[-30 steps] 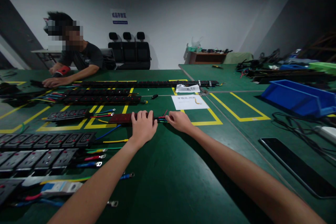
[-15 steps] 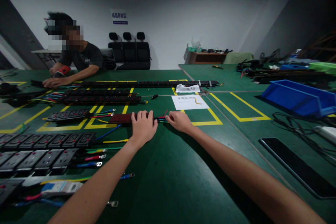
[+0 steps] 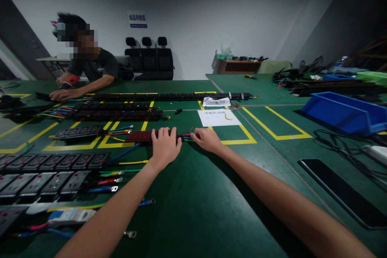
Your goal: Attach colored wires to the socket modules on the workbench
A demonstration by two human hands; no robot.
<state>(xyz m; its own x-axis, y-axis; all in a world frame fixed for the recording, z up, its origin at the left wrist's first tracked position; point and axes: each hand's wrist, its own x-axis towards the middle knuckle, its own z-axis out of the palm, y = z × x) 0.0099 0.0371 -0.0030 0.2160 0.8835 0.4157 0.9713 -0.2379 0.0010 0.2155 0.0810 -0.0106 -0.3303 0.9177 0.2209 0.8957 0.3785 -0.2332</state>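
My left hand (image 3: 165, 144) lies over the right end of a dark red bar-shaped module (image 3: 139, 136), its fingers curled across the far edge. Coloured wires (image 3: 185, 137) come out of the module's right end. Those wires are pinched in my right hand (image 3: 207, 139), just to the right of the module. More wires with ring terminals (image 3: 128, 132) show at the module's left end. A black socket strip (image 3: 78, 132) is in line with it farther left. What lies under my left palm is hidden.
Socket strips (image 3: 54, 161) with lug-ended cables fill the left side. Beyond my hands are a white paper sheet (image 3: 218, 117) and long black strips (image 3: 169, 96). A blue bin (image 3: 344, 113) and a phone (image 3: 341, 191) are at right. Across the table, a person (image 3: 93, 64) holds a red tool.
My hands, the red module and the wires stay in place. The person across the table has shifted the head and the red tool slightly.
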